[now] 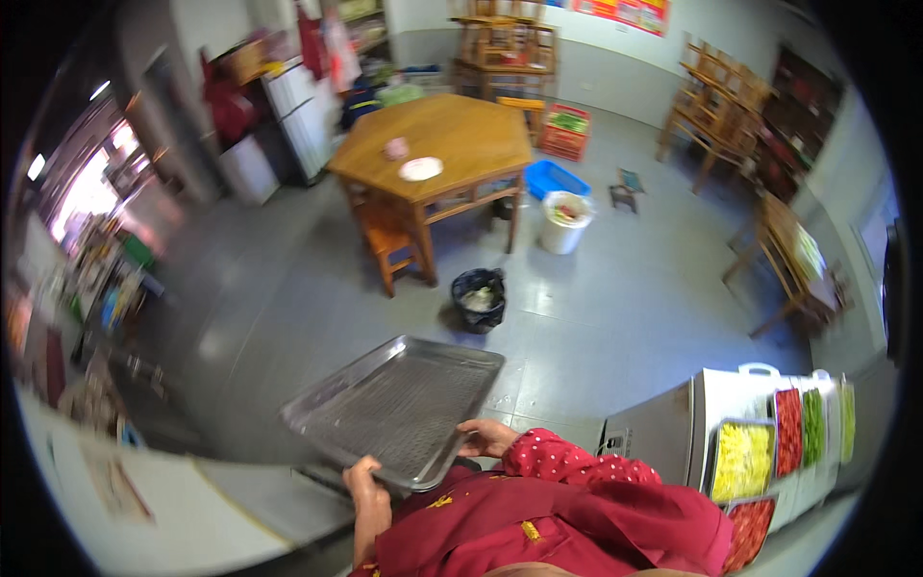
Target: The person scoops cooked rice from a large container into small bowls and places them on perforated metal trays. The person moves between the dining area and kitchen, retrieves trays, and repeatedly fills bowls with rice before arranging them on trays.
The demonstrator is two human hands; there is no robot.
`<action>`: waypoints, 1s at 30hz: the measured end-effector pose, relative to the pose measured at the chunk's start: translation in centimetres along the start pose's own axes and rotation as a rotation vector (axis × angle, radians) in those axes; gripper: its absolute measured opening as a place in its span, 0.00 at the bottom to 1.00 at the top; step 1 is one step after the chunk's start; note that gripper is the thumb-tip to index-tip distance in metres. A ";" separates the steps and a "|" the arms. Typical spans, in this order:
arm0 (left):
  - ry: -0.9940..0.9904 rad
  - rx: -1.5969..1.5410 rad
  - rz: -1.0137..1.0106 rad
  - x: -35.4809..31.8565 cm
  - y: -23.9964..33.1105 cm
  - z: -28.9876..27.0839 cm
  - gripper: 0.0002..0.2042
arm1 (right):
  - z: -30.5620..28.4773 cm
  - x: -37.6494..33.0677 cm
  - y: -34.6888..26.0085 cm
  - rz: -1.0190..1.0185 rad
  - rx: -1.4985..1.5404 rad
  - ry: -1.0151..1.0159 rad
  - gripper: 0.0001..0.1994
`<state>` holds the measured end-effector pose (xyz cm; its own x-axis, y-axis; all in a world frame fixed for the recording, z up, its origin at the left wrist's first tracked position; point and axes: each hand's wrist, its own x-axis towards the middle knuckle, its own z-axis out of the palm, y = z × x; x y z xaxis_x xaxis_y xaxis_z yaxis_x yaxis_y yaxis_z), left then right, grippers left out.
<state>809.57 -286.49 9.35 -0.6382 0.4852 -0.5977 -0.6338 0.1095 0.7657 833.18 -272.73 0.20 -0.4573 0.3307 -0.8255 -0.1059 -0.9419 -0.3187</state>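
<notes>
A shallow rectangular metal tray (404,399) is held out in front of my body, tilted, with nothing lying in it. Its bottom looks perforated or textured. My left hand (367,489) grips the near left corner, thumb along the rim. At the near right side, my right hand (488,439) is closed on the rim, its fingers partly hidden behind the tray. A red sleeve with white dots covers my right arm, and a dark red apron (538,524) spans my front.
Beyond the tray stand a black-lined bin (479,299), a white bucket (565,223) and a wooden table (433,144). At right, a white counter (707,385) bears a tray of yellow pieces (742,460) beside red and green ones. A pale worktop (192,510) runs along my left.
</notes>
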 end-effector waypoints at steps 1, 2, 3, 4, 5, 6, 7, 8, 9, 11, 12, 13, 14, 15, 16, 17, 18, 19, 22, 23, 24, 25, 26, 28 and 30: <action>-0.053 0.005 -0.089 2.9 1.6 1.1 0.21 | 0.7 1.1 -2.1 0.014 0.056 -0.027 0.17; -0.134 -0.052 -0.145 5.5 2.7 2.5 0.19 | 1.4 2.1 -4.3 -0.006 0.082 -0.081 0.17; -0.192 -0.139 -0.208 8.0 4.0 3.4 0.18 | 1.9 3.0 -6.2 -0.007 0.101 -0.160 0.18; -0.094 -0.079 -0.219 10.0 5.3 4.0 0.18 | 2.4 4.0 -8.2 -0.133 0.032 -0.163 0.18; 0.082 -0.057 -0.240 12.4 6.6 5.3 0.19 | 2.8 5.1 -10.5 -0.156 0.013 -0.115 0.18; -0.007 -0.096 -0.200 14.2 7.3 6.5 0.14 | 2.7 6.3 -13.2 -0.173 -0.025 -0.085 0.18; -0.093 -0.168 -0.189 16.0 8.1 7.6 0.10 | 2.9 7.6 -15.5 -0.187 -0.080 -0.086 0.17; -0.025 -0.168 -0.154 17.6 8.8 8.4 0.06 | 2.7 9.2 -18.3 -0.134 -0.076 -0.045 0.17; 0.025 -0.104 -0.163 18.8 9.7 8.7 0.07 | 2.5 10.6 -20.6 -0.182 -0.056 -0.004 0.17; 0.063 0.168 -0.011 20.6 10.4 8.9 0.10 | 2.0 13.4 -25.8 -0.218 -0.035 -0.002 0.14; 0.026 0.335 0.170 21.3 10.4 9.1 0.12 | 1.9 14.6 -28.7 -0.243 -0.062 -0.020 0.14; -0.036 0.446 0.221 22.5 10.6 9.2 0.13 | 1.9 15.9 -31.4 -0.217 -0.043 -0.004 0.13; -0.118 0.397 0.264 23.7 11.0 9.4 0.14 | 2.4 17.0 -34.1 -0.263 -0.051 0.032 0.13; -0.105 0.425 0.334 25.1 11.4 9.5 0.15 | 3.4 18.4 -37.0 -0.246 -0.040 0.074 0.12; -0.088 0.509 0.439 26.5 11.5 9.9 0.17 | 4.5 19.9 -39.7 -0.254 -0.061 0.026 0.11; -0.094 0.578 0.539 27.9 12.1 10.1 0.19 | 5.9 21.3 -42.4 -0.244 -0.086 0.030 0.10; -0.006 0.696 0.491 29.2 12.8 10.4 0.21 | 7.5 22.8 -44.8 -0.231 -0.120 0.048 0.08; 0.061 0.798 0.439 30.5 13.9 10.6 0.24 | 9.3 24.2 -47.2 -0.243 -0.151 0.013 0.08; 0.245 0.902 0.297 35.1 17.2 12.7 0.28 | 14.7 29.6 -53.9 -0.212 -0.276 -0.018 0.08; 0.303 0.900 0.252 36.7 18.5 13.8 0.29 | 16.6 31.5 -55.8 -0.206 -0.281 -0.047 0.08; 0.373 0.854 0.233 38.2 19.8 15.1 0.28 | 18.6 33.3 -57.7 -0.202 -0.287 -0.045 0.08; 0.416 0.843 0.208 39.3 21.4 16.1 0.25 | 20.3 35.1 -59.4 -0.232 -0.320 -0.056 0.09; 0.393 0.881 0.243 40.4 22.9 16.9 0.22 | 21.8 36.8 -61.1 -0.240 -0.340 -0.046 0.09; 0.476 0.960 0.122 44.1 26.8 18.7 0.21 | 24.9 39.8 -63.3 -0.261 -0.332 -0.032 0.09; 0.485 0.927 0.094 48.1 30.1 20.0 0.21 | 26.9 42.5 -65.2 -0.255 -0.297 0.065 0.09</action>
<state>768.52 -242.45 8.41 -0.9039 0.1488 -0.4010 -0.1211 0.8101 0.5736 796.88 -198.83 -1.53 -0.3917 0.5638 -0.7272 0.0552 -0.7745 -0.6302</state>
